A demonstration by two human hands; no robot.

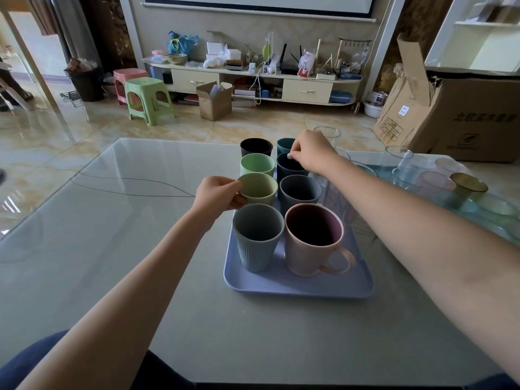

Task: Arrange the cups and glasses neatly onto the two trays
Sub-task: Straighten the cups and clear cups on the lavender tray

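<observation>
Your left hand grips the light green cup; your right hand pinches a dark teal cup's rim, hiding the cup behind it on the tray.

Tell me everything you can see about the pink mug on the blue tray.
The pink mug looks like matte plastic or ceramic, pale pink outside with a darker, shadowed inside that appears empty. It tapers toward the base and has one loop handle pointing right. It stands upright at the near right of the blue tray, close beside the grey-blue ribbed cup; contact between them is unclear. Neither hand touches it.
</observation>
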